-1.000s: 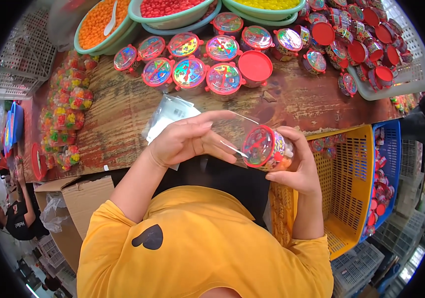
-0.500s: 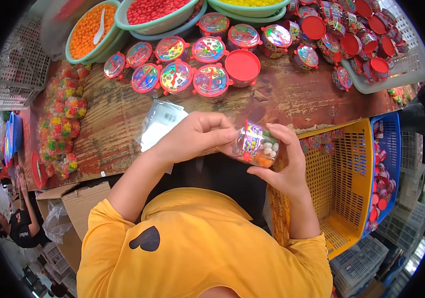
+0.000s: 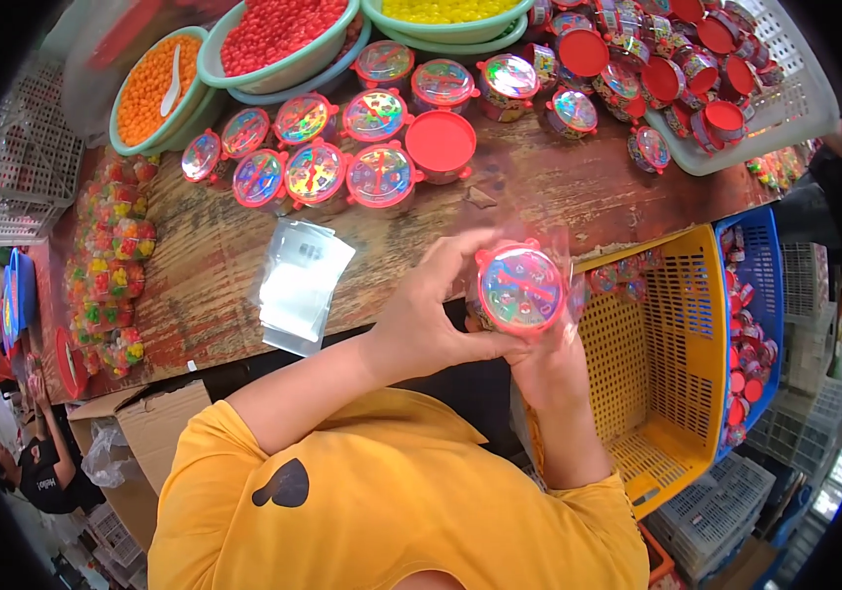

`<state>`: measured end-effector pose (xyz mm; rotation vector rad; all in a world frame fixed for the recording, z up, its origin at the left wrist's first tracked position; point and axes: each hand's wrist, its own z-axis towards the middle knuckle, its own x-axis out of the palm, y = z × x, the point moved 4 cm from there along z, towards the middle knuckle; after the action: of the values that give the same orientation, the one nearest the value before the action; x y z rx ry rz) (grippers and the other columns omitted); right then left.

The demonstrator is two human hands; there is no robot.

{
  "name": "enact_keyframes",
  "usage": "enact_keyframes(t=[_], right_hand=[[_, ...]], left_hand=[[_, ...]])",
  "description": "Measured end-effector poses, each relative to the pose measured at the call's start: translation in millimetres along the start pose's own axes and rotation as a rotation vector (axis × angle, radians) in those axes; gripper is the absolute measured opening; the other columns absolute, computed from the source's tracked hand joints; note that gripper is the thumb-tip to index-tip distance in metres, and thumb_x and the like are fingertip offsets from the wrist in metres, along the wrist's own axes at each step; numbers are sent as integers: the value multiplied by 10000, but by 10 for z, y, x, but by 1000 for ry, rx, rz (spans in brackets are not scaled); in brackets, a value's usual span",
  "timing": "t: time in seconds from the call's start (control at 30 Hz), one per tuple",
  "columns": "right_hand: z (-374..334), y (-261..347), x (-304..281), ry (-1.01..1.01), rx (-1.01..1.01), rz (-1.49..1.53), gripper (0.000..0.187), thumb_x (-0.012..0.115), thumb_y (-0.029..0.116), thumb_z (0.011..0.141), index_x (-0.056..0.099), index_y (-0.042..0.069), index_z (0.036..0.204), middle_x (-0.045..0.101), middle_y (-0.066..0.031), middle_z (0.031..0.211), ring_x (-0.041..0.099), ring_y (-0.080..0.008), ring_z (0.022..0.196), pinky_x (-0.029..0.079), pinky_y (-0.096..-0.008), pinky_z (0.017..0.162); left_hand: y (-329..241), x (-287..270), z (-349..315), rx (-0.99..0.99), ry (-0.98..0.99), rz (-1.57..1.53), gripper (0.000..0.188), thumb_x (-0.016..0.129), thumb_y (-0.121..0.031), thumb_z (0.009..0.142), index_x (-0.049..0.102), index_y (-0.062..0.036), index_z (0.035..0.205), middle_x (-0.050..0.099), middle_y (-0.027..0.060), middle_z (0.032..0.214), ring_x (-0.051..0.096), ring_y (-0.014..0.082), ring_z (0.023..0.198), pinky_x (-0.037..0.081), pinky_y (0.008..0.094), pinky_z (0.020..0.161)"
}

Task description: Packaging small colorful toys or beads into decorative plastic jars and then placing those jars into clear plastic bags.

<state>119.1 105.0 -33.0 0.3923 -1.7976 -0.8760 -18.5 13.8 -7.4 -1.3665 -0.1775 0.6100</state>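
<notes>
A round clear candy container (image 3: 520,287) with a red-rimmed, patterned lid is held in front of me, its lid facing up. My left hand (image 3: 433,313) is closed around its left side, thumb at the near edge and fingers at the far side. My right hand (image 3: 551,366) grips it from below and the right, its fingers largely hidden behind the container. Clear, shiny film shows around the container's edge. To the left of my hands, a stack of clear plastic sleeves (image 3: 305,280) lies on the worn wooden table (image 3: 205,265).
Several similar containers (image 3: 379,177) stand farther back, beside a white basket (image 3: 736,157) heaped with more. Bowls of orange (image 3: 141,98), red and yellow candies line the back. Packed bundles (image 3: 118,280) lie at left. A yellow crate (image 3: 672,364) and a blue crate (image 3: 770,295) stand at right.
The container has turned from its side to lid up. My left hand has moved right and now wraps round it, uncovering the sleeves. The whole view has shifted slightly.
</notes>
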Motion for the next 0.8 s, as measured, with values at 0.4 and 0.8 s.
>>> enact_keyframes(t=[0.4, 0.8], right_hand=[[-137, 160, -183, -51, -2, 255, 946, 684, 502, 907, 220, 2, 1562, 396, -148, 1524, 429, -273, 1398, 370, -449, 1156], [-136, 207, -235, -118, -65, 192, 1069, 549, 749, 868, 222, -11, 1543, 415, -237, 1501, 485, -401, 1347, 440, -612, 1073]], left_hand=[[150, 281, 84, -50, 143, -105, 854, 948, -253, 662, 542, -28, 1378, 565, 117, 1350, 498, 291, 1322, 404, 415, 1089], [363, 533, 108, -54, 119, -136, 946, 942, -332, 639, 492, -17, 1409, 565, 200, 1372, 565, 358, 1260, 442, 411, 1055]])
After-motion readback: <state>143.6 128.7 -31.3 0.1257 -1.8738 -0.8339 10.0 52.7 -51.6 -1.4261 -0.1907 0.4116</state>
